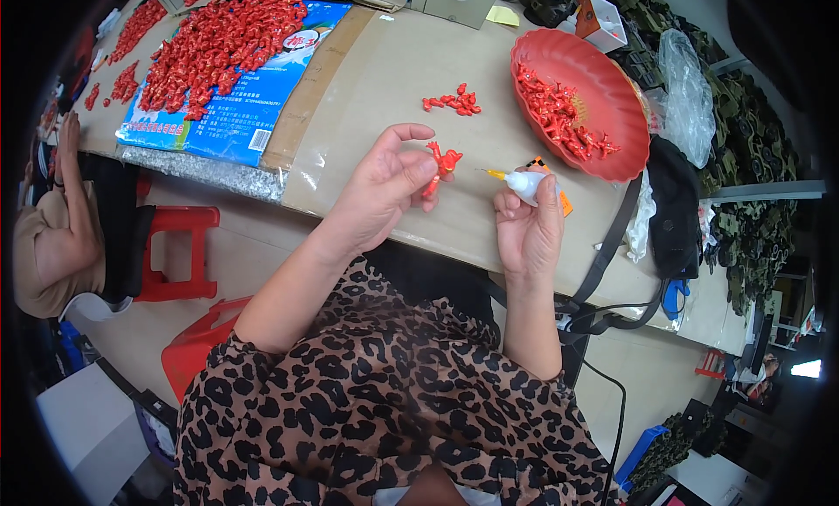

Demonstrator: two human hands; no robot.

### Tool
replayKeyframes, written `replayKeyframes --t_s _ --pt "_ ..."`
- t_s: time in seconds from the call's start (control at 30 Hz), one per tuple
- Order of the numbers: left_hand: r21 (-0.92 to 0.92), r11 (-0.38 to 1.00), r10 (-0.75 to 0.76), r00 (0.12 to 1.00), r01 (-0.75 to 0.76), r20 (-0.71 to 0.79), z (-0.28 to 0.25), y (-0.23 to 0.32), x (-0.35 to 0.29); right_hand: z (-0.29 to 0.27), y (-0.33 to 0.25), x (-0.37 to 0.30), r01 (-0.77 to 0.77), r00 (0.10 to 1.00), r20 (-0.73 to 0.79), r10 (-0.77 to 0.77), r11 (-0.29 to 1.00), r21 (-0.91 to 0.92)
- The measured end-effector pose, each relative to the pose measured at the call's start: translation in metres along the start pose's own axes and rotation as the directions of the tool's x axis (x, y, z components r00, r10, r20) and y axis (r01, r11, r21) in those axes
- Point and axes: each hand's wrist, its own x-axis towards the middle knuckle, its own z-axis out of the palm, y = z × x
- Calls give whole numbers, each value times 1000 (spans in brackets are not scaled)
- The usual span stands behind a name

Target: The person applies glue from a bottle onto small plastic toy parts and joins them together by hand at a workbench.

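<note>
Between the thumb and fingers of my left hand [389, 181] is a small red figurine [448, 160], held upright above the table. My right hand [531, 235] grips a small white squeeze bottle [524, 185] with a yellow tip and a thin needle nozzle. The nozzle points left at the figurine, with a gap between them. Just behind the bottle, partly hidden by my right hand, is an orange and black piece [566, 202]. A few loose red figurines [463, 100] lie on the table beyond my hands.
A scalloped red bowl [612, 113] with red pieces stands at the right. A big heap of red figurines [218, 47] covers a blue printed sheet [262, 104] at the left. A black strap [612, 244] crosses the table edge. Another person [61, 226] sits at the far left.
</note>
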Motion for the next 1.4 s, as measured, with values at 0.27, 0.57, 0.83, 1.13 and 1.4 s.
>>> replayKeyframes --t_s 0.27,0.57,0.83,1.13,1.4 --pt "-202 899 -342 912 388 227 -10 17 10 13 -6 -1 -41 997 58 42 999 -25" --pt "-363 748 -491 831 555 260 -10 11 16 23 -7 1 -43 995 89 49 997 -68" --pt "135 848 -509 859 512 -60 13 19 13 10 -4 0 1 996 88 20 971 -237" --pt "252 807 -524 844 535 -114 17 19 18 14 -8 -8 123 983 169 -66 929 -350" --pt "248 809 -520 846 532 -119 16 19 18 16 -8 -8 205 972 194 -132 882 -425"
